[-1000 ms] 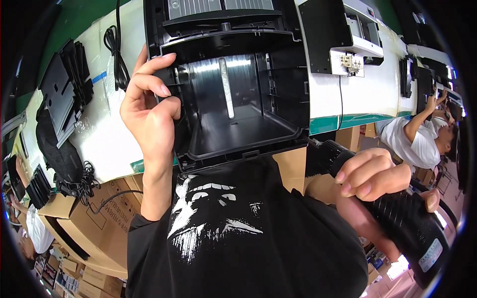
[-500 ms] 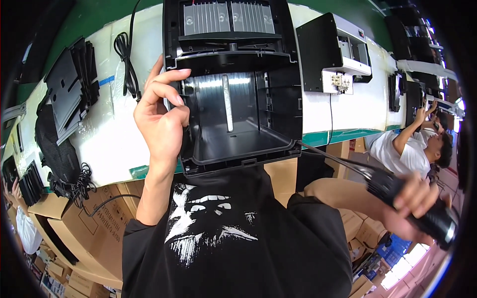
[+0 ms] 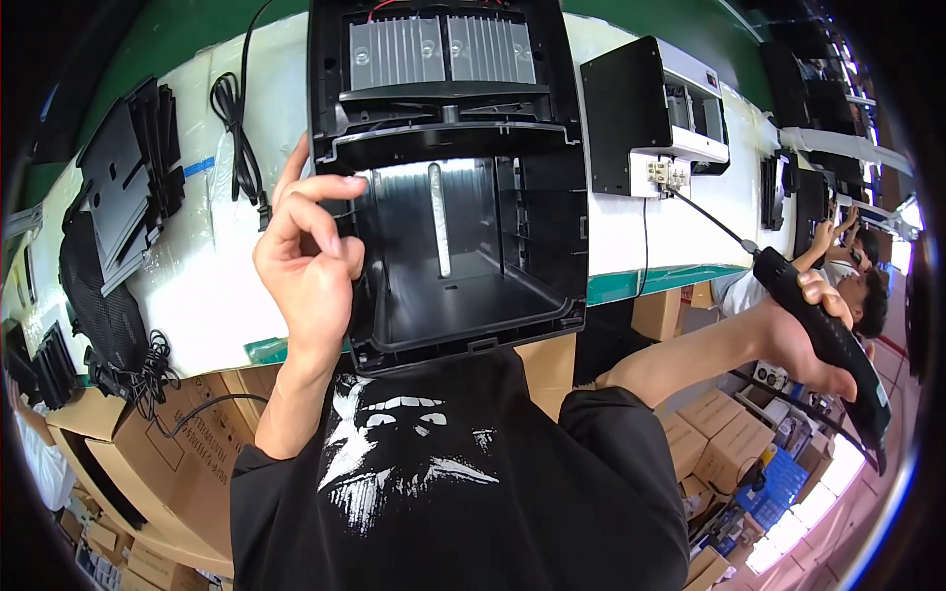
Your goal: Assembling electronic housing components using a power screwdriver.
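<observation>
In front of my body stands a deep black plastic housing point(image 3: 463, 320), its open side toward me. Inside it a pale strip point(image 3: 439, 222) runs down the back wall, and two finned metal heat sinks point(image 3: 397, 54) sit in its upper part. My left hand point(image 3: 310, 261) grips the housing's left side wall, with curled fingers at the opening and one finger behind the edge. Out to the right, my right hand point(image 3: 813, 335) is wrapped around a black electric screwdriver point(image 3: 823, 350). Its long thin bit reaches the metal outlet of a screw feeder point(image 3: 668, 175), a black and white box on the bench.
Flat black panels point(image 3: 128, 187) are stacked on the bench point(image 3: 207, 295) at the left, near a coiled black cable point(image 3: 232, 128) and a mesh sleeve point(image 3: 103, 305). Cardboard boxes point(image 3: 187, 473) stand below the bench. A co-worker in a white shirt point(image 3: 739, 291) is at the far right.
My right hand has swung the screwdriver upward, and its bit has gone from beside the housing's lower right corner to the screw feeder's outlet. The housing and left hand have shifted slightly left in view.
</observation>
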Motion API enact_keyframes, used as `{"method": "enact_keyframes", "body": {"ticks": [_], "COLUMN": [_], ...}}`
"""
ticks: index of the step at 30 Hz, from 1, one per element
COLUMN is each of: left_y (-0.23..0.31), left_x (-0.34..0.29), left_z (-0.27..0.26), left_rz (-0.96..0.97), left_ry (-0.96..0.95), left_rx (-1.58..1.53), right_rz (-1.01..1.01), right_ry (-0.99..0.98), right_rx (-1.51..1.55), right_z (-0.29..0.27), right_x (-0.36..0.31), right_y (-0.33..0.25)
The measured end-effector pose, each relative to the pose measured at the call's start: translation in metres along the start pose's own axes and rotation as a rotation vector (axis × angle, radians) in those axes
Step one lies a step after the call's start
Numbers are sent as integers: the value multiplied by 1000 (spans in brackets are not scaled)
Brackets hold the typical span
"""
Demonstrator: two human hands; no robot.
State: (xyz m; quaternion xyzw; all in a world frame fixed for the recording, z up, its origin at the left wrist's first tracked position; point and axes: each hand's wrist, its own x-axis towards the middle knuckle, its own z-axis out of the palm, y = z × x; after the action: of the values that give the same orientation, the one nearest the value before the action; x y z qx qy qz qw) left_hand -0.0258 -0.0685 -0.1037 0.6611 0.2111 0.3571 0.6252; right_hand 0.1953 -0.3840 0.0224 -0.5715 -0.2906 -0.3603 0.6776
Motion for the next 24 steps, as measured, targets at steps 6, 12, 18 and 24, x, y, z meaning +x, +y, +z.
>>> {"method": "enact_keyframes", "body": {"ticks": [6,12,18,24], "left_y": [-1,-3,-6,-3], "left_x": [-4,-7,-12,-14], "left_z": [2,3,8,12], "left_rz": [28,37,62,62], "left_ry": [14,78,135,125], "left_rx": [58,35,-34,-139], "right_rz": [153,462,544,557], "right_ry": [-335,-336,-360,-377], "right_rx": [135,-71,-198,-81], "right_z": [-5,65,94,71], "right_x": [33,73,70,53], "right_y": [32,76,82,53]}}
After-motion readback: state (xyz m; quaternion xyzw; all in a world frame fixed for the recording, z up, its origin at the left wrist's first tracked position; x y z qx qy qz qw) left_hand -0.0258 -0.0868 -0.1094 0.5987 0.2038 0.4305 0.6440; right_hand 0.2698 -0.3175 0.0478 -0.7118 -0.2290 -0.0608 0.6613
